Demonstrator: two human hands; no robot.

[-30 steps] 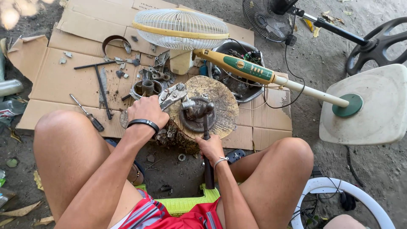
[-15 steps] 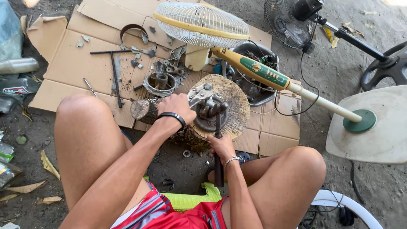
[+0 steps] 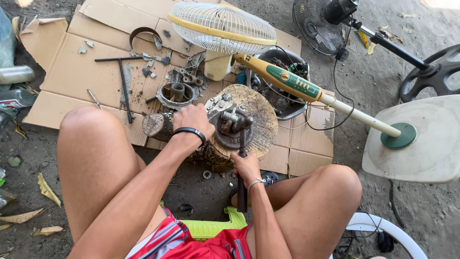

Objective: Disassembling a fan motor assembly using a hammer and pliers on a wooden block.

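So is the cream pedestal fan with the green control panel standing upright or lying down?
Lying down: the cream pedestal fan stretches across the cardboard sheets, its round base tipped on edge.

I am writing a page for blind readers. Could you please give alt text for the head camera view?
A seated person's left hand steadies a dark metal motor part on a round wooden stump, while the right hand grips a dark-handled hammer against it. Fan parts and tools lie on flattened cardboard behind.
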